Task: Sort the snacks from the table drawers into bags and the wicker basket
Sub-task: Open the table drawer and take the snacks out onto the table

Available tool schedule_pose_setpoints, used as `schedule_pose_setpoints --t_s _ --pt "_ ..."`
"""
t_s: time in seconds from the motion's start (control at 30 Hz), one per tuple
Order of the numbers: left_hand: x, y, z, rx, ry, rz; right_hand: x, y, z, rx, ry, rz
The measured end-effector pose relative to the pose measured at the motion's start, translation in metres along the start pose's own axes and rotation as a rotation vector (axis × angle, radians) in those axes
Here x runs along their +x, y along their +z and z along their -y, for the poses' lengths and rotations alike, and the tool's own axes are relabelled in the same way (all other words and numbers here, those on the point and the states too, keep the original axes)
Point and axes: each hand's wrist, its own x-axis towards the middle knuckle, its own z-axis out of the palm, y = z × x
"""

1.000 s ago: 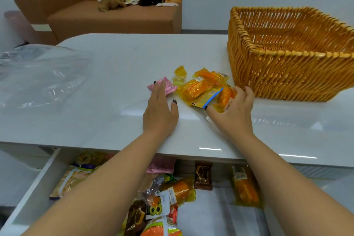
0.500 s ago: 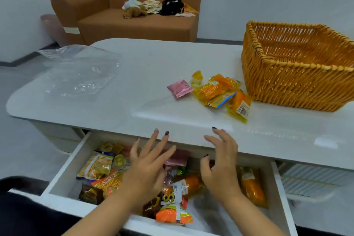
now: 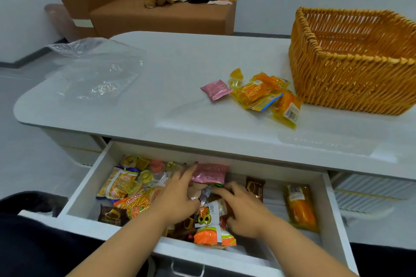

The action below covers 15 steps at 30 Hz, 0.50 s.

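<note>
Left hand: lower centre, fingers curled into the drawer pile, fingertips touching the pink packet; a firm hold can't be told.
Right hand: just right, fingers bent on clear wrappers.
Packet: long axis across frame, nearer the left hand.
Wicker basket: upper right on the tabletop.

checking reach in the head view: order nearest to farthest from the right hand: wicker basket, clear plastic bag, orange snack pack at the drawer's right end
1. orange snack pack, in the drawer, just right of the right hand
2. wicker basket, tabletop, far right
3. clear plastic bag, tabletop, far left
</note>
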Motion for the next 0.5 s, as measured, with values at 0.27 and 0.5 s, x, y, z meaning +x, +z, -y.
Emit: schedule_pose_setpoints --t_s 0.27,0.5 --pt "0.0072 0.0049 0.0016 0.199 -0.076 0.119 0.0047 0.0055 0.0032 -0.168 -0.039 0.108" --pt "0.0056 0.0074 -0.0029 0.267 -0.067 0.141 0.0087 0.0029 0.0072 -0.218 -0.087 -0.019"
